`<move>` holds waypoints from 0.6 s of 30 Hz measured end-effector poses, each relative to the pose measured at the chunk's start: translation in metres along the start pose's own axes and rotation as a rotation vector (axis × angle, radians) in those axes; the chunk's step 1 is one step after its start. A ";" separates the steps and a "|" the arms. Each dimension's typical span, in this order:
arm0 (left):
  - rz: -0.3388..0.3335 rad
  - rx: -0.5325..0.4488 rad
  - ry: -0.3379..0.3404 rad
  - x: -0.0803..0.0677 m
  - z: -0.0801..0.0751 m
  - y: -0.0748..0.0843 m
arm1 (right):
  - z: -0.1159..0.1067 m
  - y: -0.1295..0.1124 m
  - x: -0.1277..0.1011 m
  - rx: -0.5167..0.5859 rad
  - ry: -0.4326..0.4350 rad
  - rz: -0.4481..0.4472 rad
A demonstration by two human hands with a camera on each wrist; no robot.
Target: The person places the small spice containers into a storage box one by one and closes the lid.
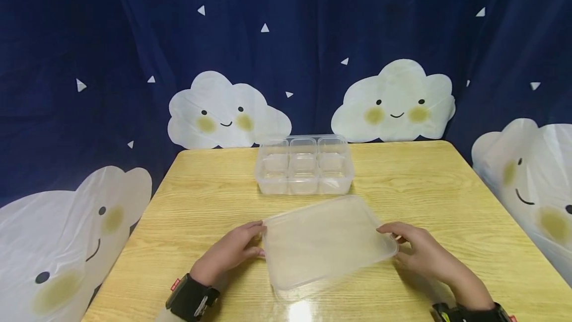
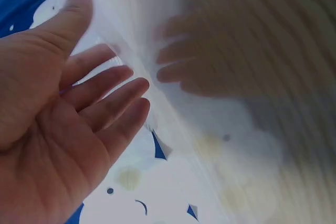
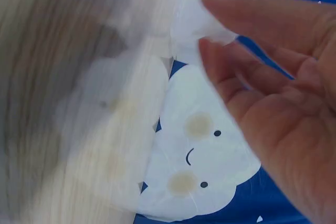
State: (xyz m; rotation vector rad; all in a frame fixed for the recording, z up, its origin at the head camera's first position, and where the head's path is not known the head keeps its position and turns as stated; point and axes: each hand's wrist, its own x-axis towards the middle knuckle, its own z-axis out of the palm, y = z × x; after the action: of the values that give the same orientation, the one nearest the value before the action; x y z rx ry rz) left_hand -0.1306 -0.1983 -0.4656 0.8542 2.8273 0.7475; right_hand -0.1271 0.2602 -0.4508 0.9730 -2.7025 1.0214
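No readable text anywhere, small red tag on the left wristband (image 1: 176, 284) with white marks too tiny to make out, similar red tag at the right wristband (image 1: 512, 318) equally illegible, clear compartment box (image 1: 304, 165) and lid (image 1: 326, 240) unlabelled

One lid (image 1: 328, 242), clear plastic, flat. One clear box (image 1: 304, 165) with six compartments, two rows of three. One desk (image 1: 447, 183), wood grain. Two hands in view: my left hand (image 1: 232, 251) and my right hand (image 1: 422, 250), one at each short end of the lid. Two wrist straps, one per arm. One dark blue curtain (image 1: 89, 39) behind. Four smiling clouds on it in the head view: two behind the desk, one at each side. Small white triangles on the curtain, about fourteen countable.
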 end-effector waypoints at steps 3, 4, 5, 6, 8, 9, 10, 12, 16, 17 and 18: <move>-0.018 -0.075 0.008 -0.003 -0.003 -0.005 | -0.003 -0.001 0.002 0.011 0.089 0.007; -0.028 -0.105 0.012 -0.004 -0.004 -0.006 | -0.004 -0.001 0.003 0.020 0.118 0.010; -0.039 -0.134 0.017 -0.005 -0.005 -0.007 | -0.005 -0.002 0.004 0.037 0.149 0.010; -0.048 -0.165 0.021 -0.006 -0.006 -0.007 | -0.005 -0.003 0.005 0.055 0.183 0.009; -0.062 -0.215 0.028 -0.007 -0.008 -0.006 | -0.007 -0.005 0.008 0.113 0.253 0.005; -0.067 -0.235 0.035 -0.007 -0.008 -0.005 | -0.007 -0.006 0.010 0.139 0.291 0.004; -0.069 -0.254 0.048 -0.006 -0.009 -0.003 | -0.008 -0.007 0.011 0.162 0.329 0.005; -0.071 -0.270 0.089 -0.005 -0.011 0.000 | -0.008 -0.009 0.015 0.203 0.400 0.021; -0.073 -0.280 0.219 0.001 -0.014 0.007 | -0.006 -0.015 0.025 0.212 0.528 0.070; -0.075 -0.283 0.253 0.002 -0.015 0.009 | -0.005 -0.017 0.027 0.207 0.555 0.082; -0.075 -0.284 0.284 0.004 -0.016 0.010 | -0.004 -0.019 0.030 0.201 0.584 0.095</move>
State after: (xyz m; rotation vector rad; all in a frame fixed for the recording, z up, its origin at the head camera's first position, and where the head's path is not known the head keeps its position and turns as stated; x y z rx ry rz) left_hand -0.1324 -0.1956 -0.4467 0.6382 2.8626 1.3129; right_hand -0.1403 0.2356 -0.4281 0.4641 -2.2063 1.3598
